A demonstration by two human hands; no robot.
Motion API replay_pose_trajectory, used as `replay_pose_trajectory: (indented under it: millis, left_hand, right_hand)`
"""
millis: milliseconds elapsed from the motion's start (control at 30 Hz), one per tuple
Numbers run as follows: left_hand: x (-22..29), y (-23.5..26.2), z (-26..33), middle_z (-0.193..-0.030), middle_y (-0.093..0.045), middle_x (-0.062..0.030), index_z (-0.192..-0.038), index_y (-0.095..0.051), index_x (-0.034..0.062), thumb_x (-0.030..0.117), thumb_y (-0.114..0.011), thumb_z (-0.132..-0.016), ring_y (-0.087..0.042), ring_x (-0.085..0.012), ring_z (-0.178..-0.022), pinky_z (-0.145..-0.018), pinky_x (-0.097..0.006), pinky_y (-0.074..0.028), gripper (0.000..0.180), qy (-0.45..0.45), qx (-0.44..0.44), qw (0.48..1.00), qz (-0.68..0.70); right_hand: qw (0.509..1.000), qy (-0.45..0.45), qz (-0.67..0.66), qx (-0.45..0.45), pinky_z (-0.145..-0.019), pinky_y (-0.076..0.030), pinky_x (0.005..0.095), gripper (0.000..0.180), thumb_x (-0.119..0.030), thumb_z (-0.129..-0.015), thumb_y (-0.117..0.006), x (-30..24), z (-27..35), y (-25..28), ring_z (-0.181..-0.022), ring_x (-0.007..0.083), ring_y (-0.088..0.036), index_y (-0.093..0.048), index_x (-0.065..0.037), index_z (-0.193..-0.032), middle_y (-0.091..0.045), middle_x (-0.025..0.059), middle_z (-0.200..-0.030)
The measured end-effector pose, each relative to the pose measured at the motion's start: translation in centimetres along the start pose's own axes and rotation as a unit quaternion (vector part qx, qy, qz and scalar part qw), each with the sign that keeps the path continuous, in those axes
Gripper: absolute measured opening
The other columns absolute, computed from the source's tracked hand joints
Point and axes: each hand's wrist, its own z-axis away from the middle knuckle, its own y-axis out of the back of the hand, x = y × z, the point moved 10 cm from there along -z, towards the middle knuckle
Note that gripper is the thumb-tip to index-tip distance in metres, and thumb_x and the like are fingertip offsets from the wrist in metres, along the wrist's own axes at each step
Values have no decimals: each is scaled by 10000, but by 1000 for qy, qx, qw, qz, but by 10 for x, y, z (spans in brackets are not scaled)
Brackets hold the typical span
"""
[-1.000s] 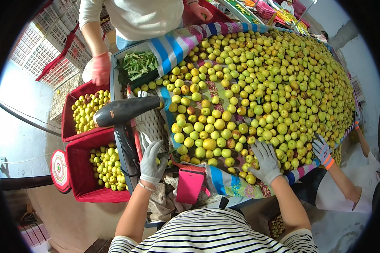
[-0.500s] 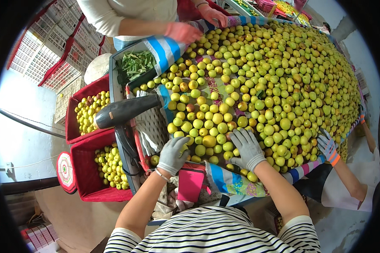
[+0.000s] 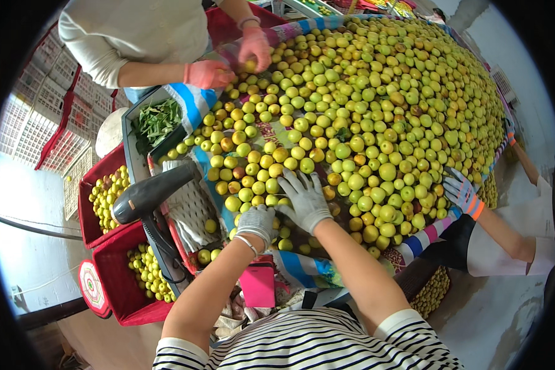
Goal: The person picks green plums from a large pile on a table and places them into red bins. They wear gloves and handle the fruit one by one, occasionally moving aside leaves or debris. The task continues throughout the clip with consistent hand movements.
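Note:
Both my hands wear grey knit gloves, at the near left of a wide table heaped with small round yellow-green fruits (image 3: pixel 376 145). My left hand (image 3: pixel 257 223) is curled down over fruit at the near edge, its fingertips hidden, so what it grips does not show. Close beside it, my right hand (image 3: pixel 304 201) lies with spread fingers on the fruits. A white foam net sheet (image 3: pixel 191 200) left of my hands has a loose fruit on it, and more fruits sit at its near end. A black hair dryer (image 3: pixel 157 192) lies across the table's left edge.
Two red-lined crates (image 3: pixel 126 308) of fruit stand at the left, near a bin of green leaves (image 3: pixel 157 123). A pink flat case (image 3: pixel 257 285) sits by my body. Across the table are a co-worker's pink gloves (image 3: pixel 208 75); another's grey-orange glove (image 3: pixel 464 192) is at right.
My right hand has moved left, up beside my left hand. My left hand has turned and curled over the fruit. Fruits have reached the net sheet's edge. The far co-worker's hands have shifted left.

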Motion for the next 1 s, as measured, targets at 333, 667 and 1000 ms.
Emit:
replay_pose_trajectory:
  millis: [333, 667, 1000]
  left_hand:
    - [-137, 2, 60, -772, -644, -147, -1012, -557, 36, 228, -711, -805, -637, -242, -705, -685, -346, -523, 322, 102, 331, 824, 449]
    - [-139, -28, 117, -817, -643, -89, -963, -579, 36, 123, -731, -766, -604, -166, -726, -700, -304, -511, 264, 169, 357, 839, 373]
    - [-129, -22, 116, -844, -667, -170, -1018, -588, 65, 227, -744, -760, -669, -340, -780, -717, -383, -539, 342, 152, 360, 843, 371]
  right_hand:
    - [955, 21, -297, 17, -1065, -390, 373, 524, -156, -868, -649, 2, -39, 29, -1286, 341, -464, -474, -59, -1352, -480, 197, -1380]
    - [966, -231, 79, 85, -1050, -412, 446, 617, -322, -886, -618, 187, 21, 81, -1325, 351, -423, -420, -82, -1419, -270, 193, -1527]
    - [965, -220, -22, 140, -1104, -330, 470, 666, -359, -887, -611, 130, 6, 37, -1340, 373, -373, -354, -122, -1454, -307, 217, -1492]
